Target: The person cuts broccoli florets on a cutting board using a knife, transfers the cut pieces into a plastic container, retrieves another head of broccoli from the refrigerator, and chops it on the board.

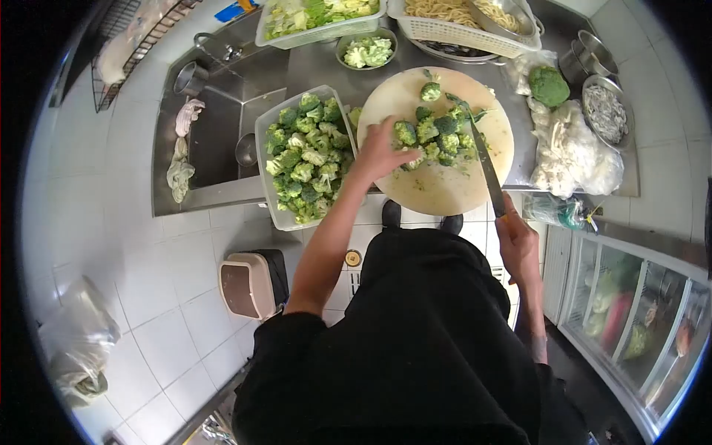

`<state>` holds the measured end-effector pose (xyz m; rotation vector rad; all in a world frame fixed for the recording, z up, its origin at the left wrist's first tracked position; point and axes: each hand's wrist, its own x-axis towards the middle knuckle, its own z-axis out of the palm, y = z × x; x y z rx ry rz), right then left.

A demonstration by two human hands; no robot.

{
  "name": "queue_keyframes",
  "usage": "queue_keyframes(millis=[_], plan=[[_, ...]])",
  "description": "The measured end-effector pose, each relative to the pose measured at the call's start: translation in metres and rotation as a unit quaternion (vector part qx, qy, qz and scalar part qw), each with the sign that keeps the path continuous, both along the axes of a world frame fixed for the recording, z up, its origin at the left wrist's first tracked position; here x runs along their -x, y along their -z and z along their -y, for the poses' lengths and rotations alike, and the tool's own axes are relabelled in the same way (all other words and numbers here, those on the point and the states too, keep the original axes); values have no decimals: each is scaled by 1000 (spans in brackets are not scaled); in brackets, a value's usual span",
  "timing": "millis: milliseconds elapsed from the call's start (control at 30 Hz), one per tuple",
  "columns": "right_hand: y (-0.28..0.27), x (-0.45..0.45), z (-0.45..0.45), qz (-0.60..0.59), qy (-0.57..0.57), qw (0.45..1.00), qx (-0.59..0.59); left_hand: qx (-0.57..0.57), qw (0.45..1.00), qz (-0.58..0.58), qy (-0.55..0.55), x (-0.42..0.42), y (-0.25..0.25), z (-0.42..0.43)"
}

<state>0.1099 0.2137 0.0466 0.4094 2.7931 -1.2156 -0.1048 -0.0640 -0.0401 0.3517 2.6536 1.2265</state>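
On a round pale cutting board (415, 194) lie several broccoli florets (437, 133) and small green crumbs. My left hand (383, 150) is over the board's left side, fingers spread, beside the florets and holding nothing. My right hand (517, 241) is closed around the handle of a long knife (486, 163), whose blade lies across the right part of the board with its tip by the florets. Left of the board, a rectangular white tub (261, 159) is filled with cut broccoli (308, 159).
A sink (215, 141) is at the left. Behind the board stand a basket of chopped greens (319, 33), a bowl of cut vegetables (367, 52) and a noodle basket (460, 37). Bagged food (578, 148) and a broccoli head (549, 86) lie right. A bin (245, 285) stands below.
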Motion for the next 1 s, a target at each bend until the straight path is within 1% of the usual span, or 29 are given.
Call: queue_keyframes(millis=[33, 67, 100, 167, 200, 233, 267, 300, 367, 400, 433, 467, 500, 567, 633, 667, 700, 733, 767, 800, 833, 867, 900, 933, 967, 1000], plan=[[3, 1, 0, 1, -1, 1000, -3, 49, 998, 29, 19, 9, 18, -15], [6, -2, -3, 3, 0, 1000, 3, 124, 991, 55, 10, 10, 14, -32], [24, -7, -13, -22, -22, 1000, 4, 199, 976, 83, -4, 11, 9, -46], [24, -11, -11, -24, 24, 998, 50, 195, 979, 48, 21, 10, 16, -54], [24, -12, -11, -15, 32, 998, 45, 202, 978, 49, 9, 7, 11, -53], [23, -14, -12, -5, 41, 998, 38, 174, 984, 46, -10, 1, 4, -54], [19, -15, -13, 29, 49, 997, 47, 145, 988, 43, -26, -3, -1, -55], [17, -14, -11, 30, 45, 997, 50, 148, 988, 44, -29, -7, 4, -54], [11, -14, -8, 31, 49, 998, 32, 127, 991, -45, -8, -13, 15, -52], [6, -12, -6, 49, 51, 997, 35, 127, 991, -45, -9, -15, 10, -50], [7, -11, -7, 48, 50, 997, 35, 78, 996, -37, -22, -17, 6, -45], [8, -10, -8, 20, 29, 999, 19, 29, 999, -28, -36, -19, 1, -40], [8, -10, -9, -8, 9, 1000, 2, 29, 999, -28, -35, -21, -4, -33], [3, -9, -8, -5, 10, 1000, 0, 3, 992, -100, -75, -29, -17, -10], [2, -8, -7, -3, 19, 1000, -2, -36, 984, -77, -156, -48, -53, 28], [3, -9, -6, -11, 18, 1000, -1, -57, 980, -1, -192, -54, -69, 50], [3, -10, -7, -20, 19, 1000, -1, -90, 961, 65, -253, -61, -84, 71], [2, -11, -9, 29, 31, 999, 13, -60, 961, 43, -266, -65, -73, 99], [9, -13, -10, -17, 26, 999, 18, -29, 959, 22, -280, -69, -62, 128], [11, -14, -11, -2, 27, 1000, 16, -73, 961, 53, -262, -70, -51, 153], [11, -15, -11, 12, 29, 999, 14, -27, 955, 89, -282, -70, -34, 179], [15, -17, -13, 0, 29, 999, 15, 22, 945, 123, -301, -68, -22, 190], [16, -18, -14, -13, 27, 999, 17, 20, 952, 125, -280, -66, -21, 183], [9, -18, -14, -2, 31, 999, 9, 169, 946, 42, -272, -65, -22, 177], [5, -19, -14, -1, 47, 999, 6, 311, 913, -46, -261, -62, -20, 171], [2, -20, -14, -2, 54, 998, 11, 308, 917, -47, -250, -50, -19, 156]])
